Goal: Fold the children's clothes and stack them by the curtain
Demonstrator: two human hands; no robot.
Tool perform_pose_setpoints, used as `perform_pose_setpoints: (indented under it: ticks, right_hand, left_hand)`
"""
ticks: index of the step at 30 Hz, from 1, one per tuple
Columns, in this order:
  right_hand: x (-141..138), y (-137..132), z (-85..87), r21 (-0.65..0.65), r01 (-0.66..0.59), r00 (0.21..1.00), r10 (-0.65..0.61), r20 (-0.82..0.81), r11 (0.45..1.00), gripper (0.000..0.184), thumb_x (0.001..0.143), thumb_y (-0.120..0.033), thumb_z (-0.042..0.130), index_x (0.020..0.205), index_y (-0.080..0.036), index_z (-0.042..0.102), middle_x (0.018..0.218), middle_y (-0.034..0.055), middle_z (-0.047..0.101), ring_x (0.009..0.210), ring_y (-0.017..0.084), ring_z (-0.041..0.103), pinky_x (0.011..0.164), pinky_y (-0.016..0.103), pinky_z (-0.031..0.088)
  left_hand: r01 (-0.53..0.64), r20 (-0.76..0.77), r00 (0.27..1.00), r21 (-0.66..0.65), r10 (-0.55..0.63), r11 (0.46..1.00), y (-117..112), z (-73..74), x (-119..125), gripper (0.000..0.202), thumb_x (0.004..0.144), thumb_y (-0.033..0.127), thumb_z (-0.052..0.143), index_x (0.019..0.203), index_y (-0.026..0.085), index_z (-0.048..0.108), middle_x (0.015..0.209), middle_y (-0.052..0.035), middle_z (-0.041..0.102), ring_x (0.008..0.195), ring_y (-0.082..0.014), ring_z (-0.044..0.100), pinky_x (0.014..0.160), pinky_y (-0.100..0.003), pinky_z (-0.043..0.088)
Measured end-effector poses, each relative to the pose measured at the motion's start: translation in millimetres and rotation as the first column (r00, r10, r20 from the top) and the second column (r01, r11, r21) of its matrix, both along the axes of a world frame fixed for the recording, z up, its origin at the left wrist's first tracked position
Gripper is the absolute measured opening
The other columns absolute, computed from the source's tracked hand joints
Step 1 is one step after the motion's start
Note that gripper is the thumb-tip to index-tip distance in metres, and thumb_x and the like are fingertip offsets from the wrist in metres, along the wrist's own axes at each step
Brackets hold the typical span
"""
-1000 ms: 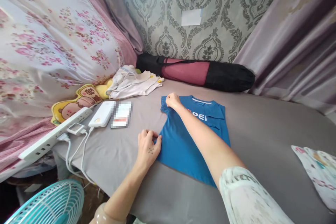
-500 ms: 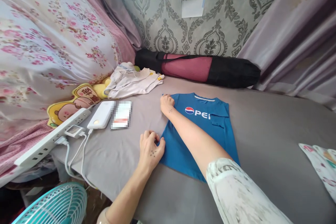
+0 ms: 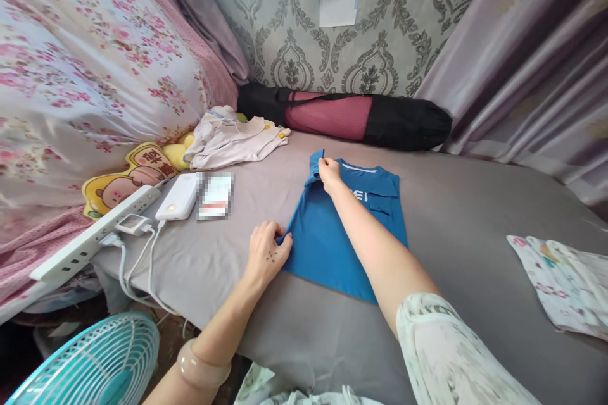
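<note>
A blue T-shirt (image 3: pixel 327 247) with a white logo lies flat on the grey sheet (image 3: pixel 465 253), its right sleeve folded in. My left hand (image 3: pixel 266 254) pinches the shirt's lower left edge against the sheet. My right hand (image 3: pixel 329 173) pinches the left shoulder and lifts it a little off the sheet, my arm lying across the shirt.
A power strip (image 3: pixel 90 237), a white power bank (image 3: pixel 178 204) and a small card lie at the left. Crumpled pale clothes (image 3: pixel 232 139) and a rolled mat in a black bag (image 3: pixel 351 117) sit at the back. A patterned cloth (image 3: pixel 560 285) lies right. A teal fan (image 3: pixel 90 367) stands below.
My right hand has raised the shirt's left shoulder and drawn it toward the middle, folding the left side inward. My left hand stays pinched on the lower edge.
</note>
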State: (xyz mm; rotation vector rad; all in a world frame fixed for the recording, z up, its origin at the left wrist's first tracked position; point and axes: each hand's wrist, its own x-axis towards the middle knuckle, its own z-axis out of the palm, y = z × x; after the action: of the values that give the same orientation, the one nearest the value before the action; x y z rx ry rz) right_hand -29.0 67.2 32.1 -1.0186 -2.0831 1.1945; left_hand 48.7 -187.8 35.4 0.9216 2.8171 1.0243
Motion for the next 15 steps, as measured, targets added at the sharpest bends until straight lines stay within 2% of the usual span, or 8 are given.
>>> perform_pose_setpoints:
  ticks: [3,8,15]
  right_hand:
    - [15,11,2.2,-0.046,0.038,0.998,-0.04,-0.052,0.998,0.023,0.087,-0.033,0.043,0.075,-0.019,0.057,0.055,-0.0059,0.048,0.053,0.011,0.047,0.053,0.02,0.04]
    - [40,27,3.4,-0.054,0.097,0.992,-0.1,-0.073,0.994,0.024,0.085,-0.037,0.045,0.077,-0.019,0.058,0.052,-0.0065,0.048,0.053,0.012,0.048,0.054,0.021,0.042]
    - [72,42,-4.8,0.069,0.11,0.994,-0.11,-0.008,0.992,0.029,0.084,-0.034,0.045,0.087,-0.015,0.066,0.063,0.0025,0.062,0.067,0.019,0.06,0.066,0.028,0.049]
  left_hand:
    - [0.073,0.044,0.996,-0.003,-0.073,0.997,-1,9.4,9,0.01,0.086,0.029,0.049,0.079,0.022,0.051,0.072,0.0006,0.057,0.069,-0.017,0.055,0.065,-0.029,0.043]
    - [0.227,-0.111,0.967,-0.043,-0.231,0.973,5,19.5,30,0.012,0.092,0.026,0.041,0.094,0.024,0.053,0.088,-0.0028,0.06,0.083,-0.018,0.059,0.072,-0.029,0.046]
    - [0.369,-0.148,0.899,-0.25,-0.412,0.895,21,12.0,50,0.021,0.093,0.019,0.037,0.103,0.023,0.055,0.097,-0.0066,0.06,0.092,-0.0217,0.06,0.078,-0.032,0.048]
